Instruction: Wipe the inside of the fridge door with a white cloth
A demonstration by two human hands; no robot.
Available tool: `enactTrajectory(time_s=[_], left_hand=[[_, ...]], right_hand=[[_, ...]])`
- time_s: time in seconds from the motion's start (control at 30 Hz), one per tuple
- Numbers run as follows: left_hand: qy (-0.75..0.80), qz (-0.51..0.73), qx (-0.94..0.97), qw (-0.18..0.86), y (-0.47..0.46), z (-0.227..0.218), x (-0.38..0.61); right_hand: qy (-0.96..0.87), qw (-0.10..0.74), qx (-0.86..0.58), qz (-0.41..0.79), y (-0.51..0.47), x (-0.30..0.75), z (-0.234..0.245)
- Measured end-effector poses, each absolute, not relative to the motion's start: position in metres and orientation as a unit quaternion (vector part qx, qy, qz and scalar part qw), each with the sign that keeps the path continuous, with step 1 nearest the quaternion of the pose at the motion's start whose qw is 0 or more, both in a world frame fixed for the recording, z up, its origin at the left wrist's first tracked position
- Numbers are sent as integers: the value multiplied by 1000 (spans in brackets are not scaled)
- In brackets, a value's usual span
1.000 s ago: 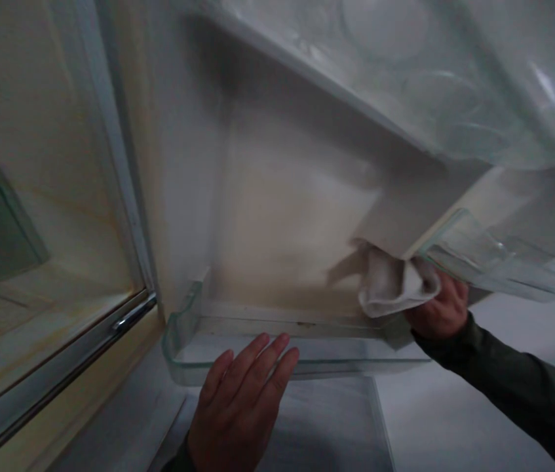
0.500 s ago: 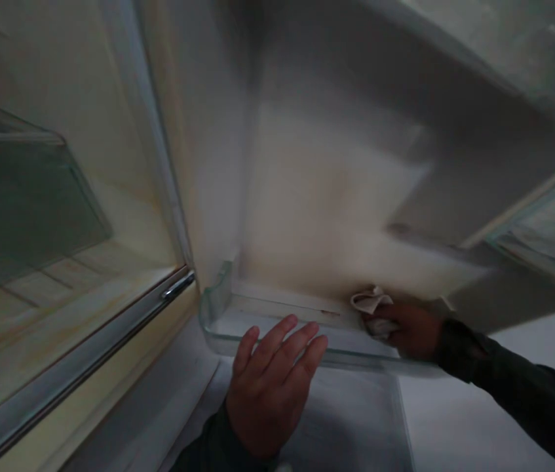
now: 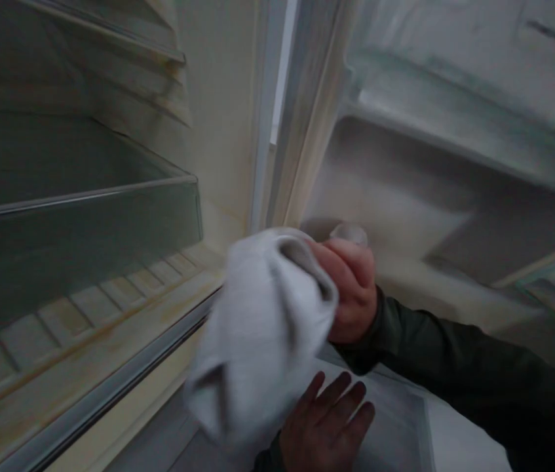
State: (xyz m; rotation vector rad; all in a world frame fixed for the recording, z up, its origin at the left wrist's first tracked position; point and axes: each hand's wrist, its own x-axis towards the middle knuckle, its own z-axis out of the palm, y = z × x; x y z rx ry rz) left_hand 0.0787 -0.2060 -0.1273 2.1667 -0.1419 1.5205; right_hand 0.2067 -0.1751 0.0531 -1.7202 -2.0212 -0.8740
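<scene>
nearest us, our left hand (image 3: 324,426) hovers flat with its grip wide, fingers spread, holding nothing, just under the hanging white cloth (image 3: 262,328). our right hand (image 3: 350,288) has its grip closed on the cloth's upper edge, in front of the open fridge door (image 3: 405,196). farther left, the glass shelf (image 3: 80,203) sits inside the fridge, blurred.

Head view, close, facing open fridge (image 3: 110,216)
</scene>
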Motion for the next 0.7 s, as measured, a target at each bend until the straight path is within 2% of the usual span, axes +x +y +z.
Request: enactTrajectory(time_s=[0.07, 0.13, 0.17, 0.2, 0.27, 0.3, 0.33, 0.4, 0.47, 0.53, 0.6, 0.7], left_hand=[[-13, 556, 799, 229, -195, -129, 65], [57, 569, 774, 272, -170, -125, 55], [100, 573, 747, 321, -154, -121, 52], [119, 595, 664, 436, -137, -114, 50], [128, 583, 622, 507, -102, -95, 50], [183, 516, 569, 614, -87, -84, 52], [213, 470, 530, 673, -75, -72, 54], [190, 403, 518, 730, -58, -53, 62], [163, 392, 509, 749, -49, -42, 74], [165, 430, 492, 739, -43, -37, 89], [162, 502, 499, 688, -39, -33, 105], [93, 578, 586, 560, -36, -21, 127]], right_hand=[[-698, 151, -563, -416, -145, 188, 63], [-677, 116, -583, -434, -122, 173, 64], [-686, 85, -602, -399, -114, 167, 61], [-706, 49, -617, -344, -109, 163, 55], [-748, -2, -620, -237, -107, 159, 40], [-766, -6, -608, -209, -111, 158, 32], [-781, 7, -591, -202, -116, 159, 26], [-792, 79, -562, -224, -135, 163, 19], [-782, 153, -552, -245, -161, 170, 20], [-753, 180, -580, -254, -196, 180, 23], [-701, 146, -649, -256, -239, 194, 22], [-598, 51, -763, -239, -307, 216, 8]])
